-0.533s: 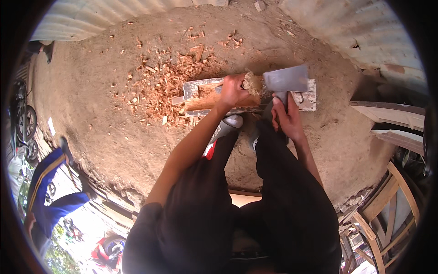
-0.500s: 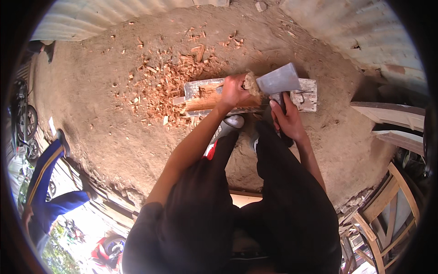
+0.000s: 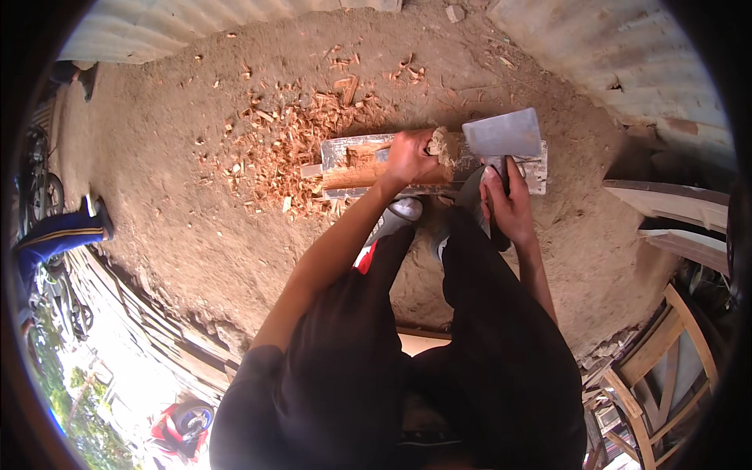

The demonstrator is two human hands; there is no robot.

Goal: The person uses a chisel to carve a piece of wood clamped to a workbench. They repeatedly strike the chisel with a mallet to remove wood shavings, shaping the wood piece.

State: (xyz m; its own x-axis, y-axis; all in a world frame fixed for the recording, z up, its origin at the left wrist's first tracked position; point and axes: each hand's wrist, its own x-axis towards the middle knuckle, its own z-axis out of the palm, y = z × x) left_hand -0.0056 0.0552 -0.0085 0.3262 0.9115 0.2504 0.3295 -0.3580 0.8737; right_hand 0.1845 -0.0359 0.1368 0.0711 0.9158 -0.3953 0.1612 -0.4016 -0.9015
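My left hand [image 3: 413,159] is closed around a chisel [image 3: 442,147]. The chisel's frayed, mushroomed wooden end sticks out to the right of my fist, and a bit of grey metal shows on the left. Under that hand lies a long wooden piece [image 3: 352,178], its reddish-brown middle cut hollow between weathered, pale-edged sides. My right hand [image 3: 511,207] grips the dark handle of a hatchet [image 3: 503,135]. The hatchet's broad grey head hovers over the right end of the wood, a little apart from the chisel. My shoe [image 3: 405,208] is close against the wood's near side.
Wood chips [image 3: 294,149] cover the dirt floor around the left end. Corrugated sheets [image 3: 627,70] border the far side. Curved wooden parts [image 3: 666,200] and a wooden frame [image 3: 666,360] stand at right. Another person's leg [image 3: 66,235] shows at left, near motorcycles [image 3: 188,423].
The hatchet and my right hand have shifted right, away from the chisel's end. My left hand keeps its hold. The person at left has moved, with one leg now stretched toward the dirt floor.
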